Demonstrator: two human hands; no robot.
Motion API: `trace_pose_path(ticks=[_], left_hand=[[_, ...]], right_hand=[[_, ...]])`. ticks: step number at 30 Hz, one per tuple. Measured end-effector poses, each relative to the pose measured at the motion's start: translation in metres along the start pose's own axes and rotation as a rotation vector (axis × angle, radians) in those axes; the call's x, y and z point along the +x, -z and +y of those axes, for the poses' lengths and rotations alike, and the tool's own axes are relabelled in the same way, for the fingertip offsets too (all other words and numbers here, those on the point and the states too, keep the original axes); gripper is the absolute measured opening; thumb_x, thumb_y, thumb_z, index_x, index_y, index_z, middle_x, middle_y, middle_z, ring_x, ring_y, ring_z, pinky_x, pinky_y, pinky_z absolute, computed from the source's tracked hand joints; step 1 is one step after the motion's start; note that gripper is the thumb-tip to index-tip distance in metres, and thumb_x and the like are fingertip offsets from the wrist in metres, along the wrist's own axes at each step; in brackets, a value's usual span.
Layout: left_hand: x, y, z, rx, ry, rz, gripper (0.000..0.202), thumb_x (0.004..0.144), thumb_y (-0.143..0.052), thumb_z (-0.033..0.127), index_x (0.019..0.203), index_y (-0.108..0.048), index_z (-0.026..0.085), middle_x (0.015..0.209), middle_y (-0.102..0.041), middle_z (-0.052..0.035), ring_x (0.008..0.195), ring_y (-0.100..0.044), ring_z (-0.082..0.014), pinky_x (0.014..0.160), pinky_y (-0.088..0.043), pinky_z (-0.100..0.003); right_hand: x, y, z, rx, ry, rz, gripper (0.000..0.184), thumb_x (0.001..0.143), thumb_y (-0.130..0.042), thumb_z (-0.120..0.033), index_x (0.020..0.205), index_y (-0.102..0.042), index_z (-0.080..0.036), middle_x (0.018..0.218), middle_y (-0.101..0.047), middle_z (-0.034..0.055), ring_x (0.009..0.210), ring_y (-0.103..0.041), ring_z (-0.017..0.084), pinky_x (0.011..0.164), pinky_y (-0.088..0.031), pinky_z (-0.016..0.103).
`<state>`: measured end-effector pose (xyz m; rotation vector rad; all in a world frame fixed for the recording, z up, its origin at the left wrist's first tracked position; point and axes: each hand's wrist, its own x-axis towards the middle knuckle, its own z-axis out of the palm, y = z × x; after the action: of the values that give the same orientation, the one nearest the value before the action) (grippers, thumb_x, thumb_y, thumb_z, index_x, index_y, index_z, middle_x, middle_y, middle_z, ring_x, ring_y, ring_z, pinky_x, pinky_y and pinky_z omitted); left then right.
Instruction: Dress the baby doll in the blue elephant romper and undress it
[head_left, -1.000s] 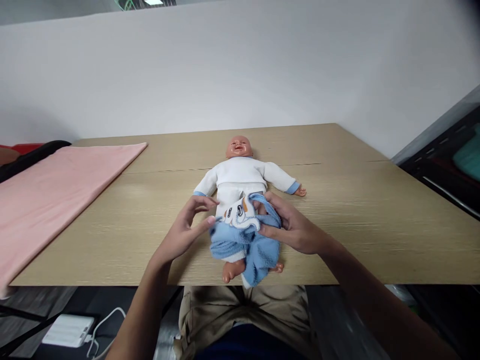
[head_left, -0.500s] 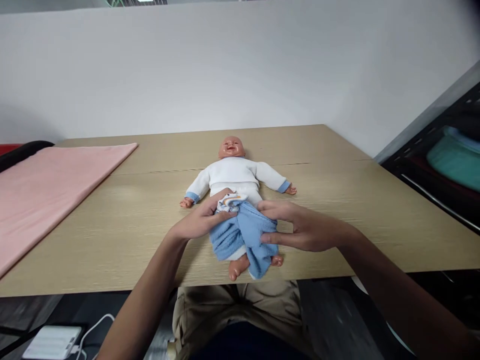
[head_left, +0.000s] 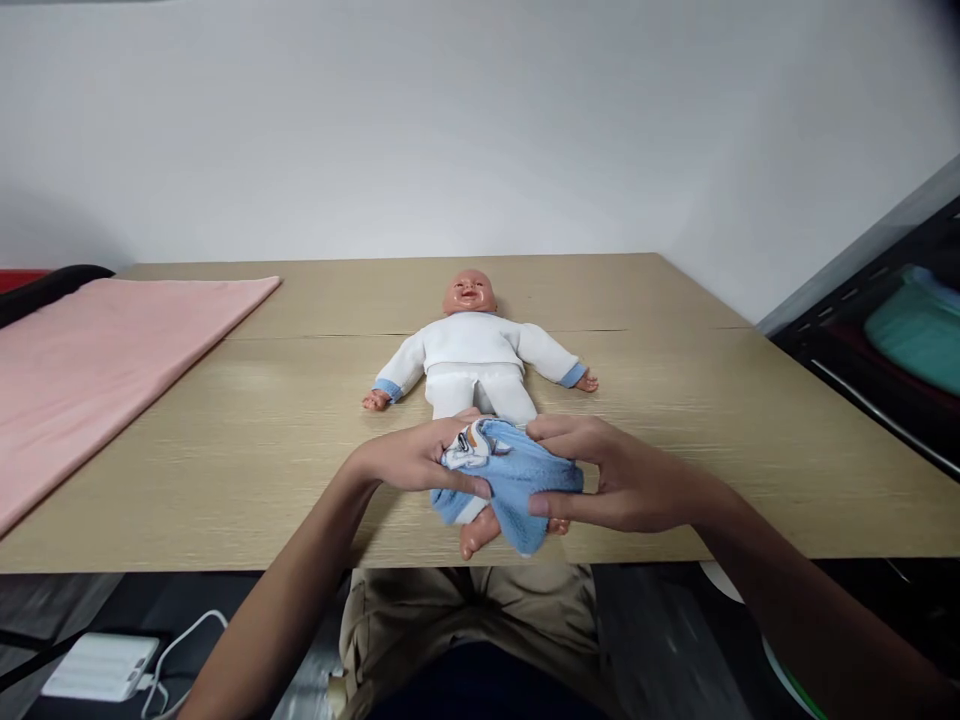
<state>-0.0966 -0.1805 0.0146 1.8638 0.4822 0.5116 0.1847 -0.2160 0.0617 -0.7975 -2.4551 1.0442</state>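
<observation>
A baby doll [head_left: 476,340] lies on its back with its head away from me, in a white top with blue cuffs. Blue fleecy baby trousers [head_left: 517,480] are bunched around its lower legs, a white printed part folded at their top edge. White thighs show above them, and one doll foot [head_left: 478,533] pokes out below. My left hand [head_left: 427,458] grips the bunched top of the trousers on the left, its thumb in front. On the right side, my right hand [head_left: 592,475] pinches the blue cloth between thumb and fingers.
The doll rests on a wooden table [head_left: 285,450], near its front edge. A pink cloth [head_left: 112,370] covers the left side. A black rack with a green item [head_left: 915,325] stands at right. A white power bank [head_left: 101,667] with a cable is below the table.
Both hands have drawn the trousers down the doll's legs towards me. More of the white thighs is bare, and the cloth is more bunched.
</observation>
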Motion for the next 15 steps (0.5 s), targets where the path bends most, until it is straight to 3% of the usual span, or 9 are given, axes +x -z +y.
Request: trace_pose_path(ticks=[2,5,8,10,12,14,15], left_hand=[[0.001,0.000,-0.003,0.015,-0.040,0.039,0.015,0.093,-0.086,0.035,0.102,-0.084,0.023,0.111,-0.082,-0.0076,0.104,-0.078,-0.0292,0.101,-0.064,-0.041],[0.001,-0.002,-0.007,-0.010,-0.038,0.099,0.018,0.100,-0.080,0.038,0.108,-0.083,0.022,0.108,-0.084,-0.0067,0.107,-0.079,-0.0285,0.105,-0.063,-0.042],[0.001,-0.004,-0.006,-0.074,-0.008,0.040,0.027,0.099,-0.080,0.042,0.117,-0.081,0.021,0.109,-0.085,-0.0071,0.103,-0.080,-0.0287,0.097,-0.066,-0.041],[0.001,-0.006,-0.004,-0.144,0.038,-0.091,0.039,0.089,-0.090,0.045,0.115,-0.078,0.019,0.103,-0.085,-0.0085,0.093,-0.080,-0.0288,0.087,-0.068,-0.040],[0.002,-0.008,-0.002,-0.203,0.100,-0.167,0.055,0.077,-0.100,0.046,0.117,-0.075,0.017,0.099,-0.084,-0.0092,0.088,-0.081,-0.0288,0.083,-0.068,-0.039],[0.004,-0.010,-0.002,-0.177,0.138,-0.128,0.069,0.071,-0.105,0.044,0.124,-0.071,0.017,0.103,-0.084,-0.0090,0.094,-0.081,-0.0288,0.088,-0.066,-0.039],[0.004,-0.010,-0.002,-0.132,0.136,-0.082,0.071,0.071,-0.105,0.044,0.127,-0.071,0.017,0.108,-0.084,-0.0091,0.099,-0.080,-0.0289,0.093,-0.065,-0.039]], right_hand=[[-0.001,-0.003,0.003,0.075,0.012,0.015,0.026,0.109,-0.068,-0.047,0.101,-0.074,-0.023,0.100,-0.076,0.0024,0.093,-0.071,0.022,0.084,-0.057,0.033],[-0.003,-0.010,0.007,0.132,-0.076,0.017,0.028,0.112,-0.063,-0.048,0.121,-0.073,-0.023,0.105,-0.080,0.0022,0.095,-0.074,0.022,0.086,-0.060,0.033],[-0.004,-0.016,0.010,0.133,-0.135,-0.002,0.048,0.100,-0.081,-0.045,0.141,-0.068,-0.024,0.117,-0.082,0.0037,0.099,-0.077,0.025,0.084,-0.062,0.034],[-0.005,-0.018,0.010,0.115,-0.153,-0.005,0.052,0.090,-0.091,-0.043,0.135,-0.073,-0.024,0.112,-0.083,0.0041,0.093,-0.077,0.026,0.078,-0.062,0.034],[-0.006,-0.020,0.011,0.039,-0.201,0.011,0.039,0.086,-0.094,-0.049,0.111,-0.079,-0.023,0.096,-0.080,0.0045,0.081,-0.073,0.026,0.070,-0.059,0.035],[-0.006,-0.020,0.011,-0.036,-0.254,0.062,0.040,0.083,-0.094,-0.057,0.094,-0.076,-0.022,0.087,-0.076,0.0057,0.076,-0.069,0.026,0.067,-0.056,0.036],[-0.006,-0.019,0.010,-0.031,-0.273,0.079,0.043,0.083,-0.093,-0.059,0.094,-0.075,-0.022,0.088,-0.076,0.0064,0.078,-0.069,0.027,0.069,-0.056,0.037]])
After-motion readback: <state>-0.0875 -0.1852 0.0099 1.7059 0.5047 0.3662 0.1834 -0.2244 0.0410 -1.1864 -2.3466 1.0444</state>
